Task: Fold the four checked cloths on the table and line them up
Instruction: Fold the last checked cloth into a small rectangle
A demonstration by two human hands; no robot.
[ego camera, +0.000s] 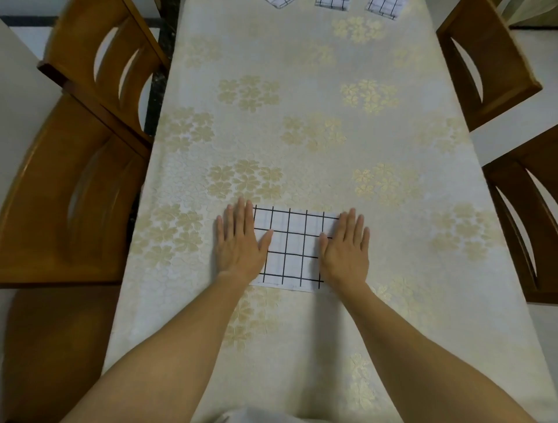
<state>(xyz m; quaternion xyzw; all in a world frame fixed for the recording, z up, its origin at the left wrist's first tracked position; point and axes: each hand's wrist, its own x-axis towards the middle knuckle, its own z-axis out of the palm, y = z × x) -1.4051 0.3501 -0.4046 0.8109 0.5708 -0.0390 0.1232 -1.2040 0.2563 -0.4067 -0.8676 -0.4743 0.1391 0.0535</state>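
A white cloth with black checks [294,247] lies folded into a rectangle on the table [317,136], near its middle front. My left hand [240,241] lies flat on the cloth's left edge, fingers straight. My right hand [345,244] lies flat on its right edge in the same way. Three more checked cloths sit at the far end, cut off by the top of the frame: one on the left [279,3], one in the middle [332,4], one on the right [383,7].
The table has a cream cover with pale gold flower patterns. Two wooden chairs stand along the left side [99,60] [69,196] and two along the right [483,60] [525,217].
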